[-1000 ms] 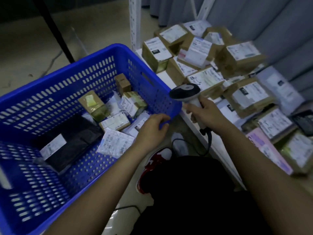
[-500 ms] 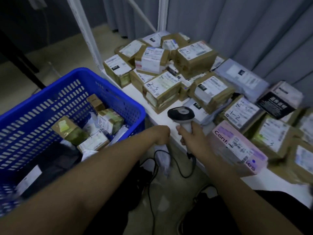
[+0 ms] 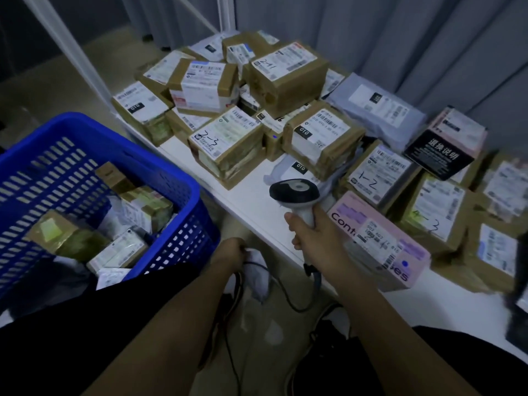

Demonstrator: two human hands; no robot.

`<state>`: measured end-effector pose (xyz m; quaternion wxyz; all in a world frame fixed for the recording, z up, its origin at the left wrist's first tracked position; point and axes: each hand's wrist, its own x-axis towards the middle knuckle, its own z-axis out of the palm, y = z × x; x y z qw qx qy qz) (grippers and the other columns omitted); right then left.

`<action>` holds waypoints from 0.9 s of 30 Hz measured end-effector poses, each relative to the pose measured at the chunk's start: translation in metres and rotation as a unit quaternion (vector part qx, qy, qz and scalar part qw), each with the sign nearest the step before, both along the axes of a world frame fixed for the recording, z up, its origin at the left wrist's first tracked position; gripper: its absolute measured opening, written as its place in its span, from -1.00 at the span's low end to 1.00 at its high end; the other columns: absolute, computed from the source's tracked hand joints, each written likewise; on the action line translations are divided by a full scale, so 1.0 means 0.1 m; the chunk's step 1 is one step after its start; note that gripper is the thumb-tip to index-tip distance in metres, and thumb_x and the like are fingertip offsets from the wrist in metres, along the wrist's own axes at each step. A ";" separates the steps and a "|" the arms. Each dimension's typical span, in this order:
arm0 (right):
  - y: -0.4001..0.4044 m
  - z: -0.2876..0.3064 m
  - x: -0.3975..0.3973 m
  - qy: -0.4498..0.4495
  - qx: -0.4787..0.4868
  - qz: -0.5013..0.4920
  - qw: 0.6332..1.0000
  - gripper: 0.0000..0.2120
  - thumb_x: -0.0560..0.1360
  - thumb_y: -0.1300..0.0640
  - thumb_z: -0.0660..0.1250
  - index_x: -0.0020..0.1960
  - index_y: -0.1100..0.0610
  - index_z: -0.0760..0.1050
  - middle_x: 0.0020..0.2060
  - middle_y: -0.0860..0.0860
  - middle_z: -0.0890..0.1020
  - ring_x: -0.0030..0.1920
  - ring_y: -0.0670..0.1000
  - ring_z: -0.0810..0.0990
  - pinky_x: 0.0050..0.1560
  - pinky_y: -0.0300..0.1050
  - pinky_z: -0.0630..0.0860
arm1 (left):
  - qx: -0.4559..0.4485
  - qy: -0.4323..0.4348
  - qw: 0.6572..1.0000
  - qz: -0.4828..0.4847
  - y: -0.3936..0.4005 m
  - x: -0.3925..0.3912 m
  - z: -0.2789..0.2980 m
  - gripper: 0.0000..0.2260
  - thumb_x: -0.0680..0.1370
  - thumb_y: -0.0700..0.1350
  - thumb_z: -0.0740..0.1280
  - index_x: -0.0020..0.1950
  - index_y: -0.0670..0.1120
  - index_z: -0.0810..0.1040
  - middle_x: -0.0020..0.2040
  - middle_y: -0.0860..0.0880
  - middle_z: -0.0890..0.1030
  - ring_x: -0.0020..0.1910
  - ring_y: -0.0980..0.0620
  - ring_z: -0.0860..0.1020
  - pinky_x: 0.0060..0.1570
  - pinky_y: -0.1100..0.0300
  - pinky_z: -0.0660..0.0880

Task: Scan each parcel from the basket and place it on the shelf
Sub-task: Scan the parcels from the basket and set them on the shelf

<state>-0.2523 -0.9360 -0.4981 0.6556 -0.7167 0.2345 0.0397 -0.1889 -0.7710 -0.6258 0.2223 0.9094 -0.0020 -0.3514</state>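
The blue plastic basket (image 3: 183,238) stands at the left with several labelled parcels (image 3: 137,207) inside. My right hand (image 3: 311,238) grips the handle of the handheld scanner (image 3: 294,192), whose head sits over the front edge of the white shelf (image 3: 251,201). Many brown taped parcels lie on the shelf, among them a box marked 2-3 (image 3: 228,144) and a pink box (image 3: 380,241) right beside my right hand. My left hand (image 3: 231,252) hangs between basket and shelf edge, seen from the back. Its fingers curl downward out of sight.
The scanner cable (image 3: 285,298) loops over the floor by my shoes. A white shelf post (image 3: 65,47) rises behind the basket, and a grey curtain (image 3: 400,38) backs the shelf. A grey mailer bag (image 3: 380,110) lies at the rear. A dark object (image 3: 517,324) sits at the right edge.
My left hand has come out of the basket and dropped below the shelf edge. My view has swung right toward the shelf. The scanner stays in my right hand.
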 end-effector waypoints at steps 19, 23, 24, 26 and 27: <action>-0.62 1.18 -0.81 -0.055 -0.077 -0.046 0.994 -0.88 0.55 0.09 0.34 -0.06 0.14 0.50 -0.27 0.08 0.57 -0.40 0.00 0.47 -0.34 -0.12 0.46 | -0.185 -0.330 0.924 0.060 0.15 -0.56 2.28 -0.79 0.65 0.03 0.10 -0.06 -0.07 0.38 -0.17 -0.04 0.54 -0.16 -0.08 0.51 -0.21 0.09 0.41; -0.77 1.35 -1.00 -0.095 -0.038 -0.121 0.987 -0.87 0.55 0.08 0.34 -0.09 0.14 0.49 -0.31 0.07 0.58 -0.37 0.03 0.49 -0.36 -0.12 0.46 | -0.315 -0.291 0.897 0.110 -0.17 -0.41 2.64 -0.79 0.60 0.11 0.10 0.00 0.01 0.41 0.00 -0.07 0.61 -0.01 -0.12 0.59 -0.01 -0.13 0.56; -0.82 1.37 -1.04 -0.100 -0.040 -0.141 0.984 -0.87 0.56 0.08 0.33 -0.09 0.15 0.49 -0.32 0.06 0.58 -0.38 0.01 0.50 -0.37 -0.15 0.47 | -0.343 -0.269 0.891 0.126 -0.29 -0.39 2.72 -0.80 0.59 0.12 0.11 0.06 0.05 0.42 0.07 -0.07 0.61 0.04 -0.13 0.59 0.02 -0.15 0.56; -0.93 1.42 -1.11 -0.109 -0.043 -0.173 0.978 -0.86 0.56 0.06 0.32 -0.07 0.15 0.49 -0.30 0.06 0.59 -0.37 -0.01 0.51 -0.33 -0.16 0.46 | -0.395 -0.217 0.877 0.165 -0.59 -0.30 2.80 -0.78 0.59 0.08 0.13 0.12 0.01 0.44 0.09 -0.10 0.60 0.03 -0.15 0.60 -0.01 -0.16 0.59; -1.00 1.43 -1.14 -0.114 -0.041 -0.187 0.975 -0.85 0.56 0.05 0.32 -0.07 0.14 0.50 -0.29 0.06 0.59 -0.36 -0.01 0.52 -0.30 -0.14 0.46 | -0.420 -0.193 0.869 0.179 -0.76 -0.21 2.78 -0.75 0.57 0.06 0.14 0.11 -0.05 0.46 0.07 -0.13 0.61 -0.02 -0.16 0.61 -0.05 -0.17 0.60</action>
